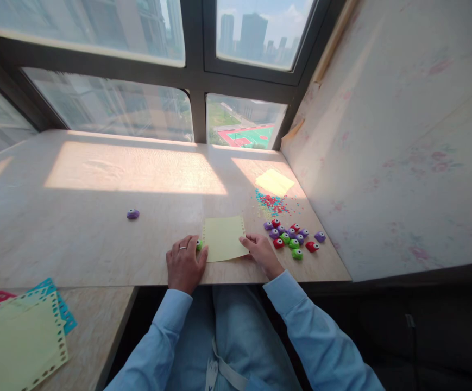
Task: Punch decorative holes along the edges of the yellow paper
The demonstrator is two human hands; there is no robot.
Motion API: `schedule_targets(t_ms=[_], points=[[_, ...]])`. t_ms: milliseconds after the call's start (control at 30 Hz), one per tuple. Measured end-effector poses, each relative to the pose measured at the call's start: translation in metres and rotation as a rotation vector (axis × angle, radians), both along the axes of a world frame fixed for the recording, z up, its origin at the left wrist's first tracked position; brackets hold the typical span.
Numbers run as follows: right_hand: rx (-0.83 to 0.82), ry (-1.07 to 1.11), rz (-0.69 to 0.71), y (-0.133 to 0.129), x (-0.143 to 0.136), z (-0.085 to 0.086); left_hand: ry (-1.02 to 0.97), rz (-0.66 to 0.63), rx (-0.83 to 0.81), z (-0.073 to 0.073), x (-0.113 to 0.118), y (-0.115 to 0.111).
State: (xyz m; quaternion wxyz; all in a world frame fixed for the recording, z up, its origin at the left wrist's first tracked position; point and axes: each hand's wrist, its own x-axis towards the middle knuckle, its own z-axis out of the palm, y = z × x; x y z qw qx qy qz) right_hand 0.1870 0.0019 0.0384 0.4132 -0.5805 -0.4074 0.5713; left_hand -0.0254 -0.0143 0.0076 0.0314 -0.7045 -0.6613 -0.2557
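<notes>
A pale yellow sheet of paper [223,239] lies on the sill in front of me, with small punched holes along its left and right edges. My left hand [186,264] is closed over a small green craft punch [199,245] at the sheet's left edge; most of the punch is hidden under the fingers. On the other side, my right hand [263,254] pinches the sheet's right edge between thumb and fingers. Just beyond that hand sits a group of red, green and purple craft punches [294,244].
Small red and blue paper bits [274,204] are scattered behind the punches, near a yellow sheet [275,182]. A lone purple punch [133,214] stands to the left. Punched coloured sheets [24,336] lie at lower left. The wall [402,163] bounds the right side, windows the back.
</notes>
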Motion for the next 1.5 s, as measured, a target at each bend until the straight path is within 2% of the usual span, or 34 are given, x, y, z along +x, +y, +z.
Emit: schedule_targets(t_ms=[133, 400, 833, 1333, 1500], points=[[0.173, -0.23, 0.008, 0.004, 0.003, -0.015, -0.108, 0.005, 0.046, -0.006, -0.004, 0.0], [0.278, -0.259, -0.077, -0.004, 0.004, -0.028, -0.35, -0.071, 0.116, -0.012, -0.014, -0.001], [0.296, -0.245, -0.026, -0.008, 0.009, -0.029, -0.277, -0.053, 0.08, -0.008, -0.011, -0.003], [0.32, -0.35, -0.085, -0.01, 0.004, -0.027, -0.263, -0.033, 0.051, -0.008, -0.012, -0.003], [0.312, -0.308, -0.068, -0.009, 0.004, -0.029, -0.277, -0.033, 0.055, -0.009, -0.012, -0.003]])
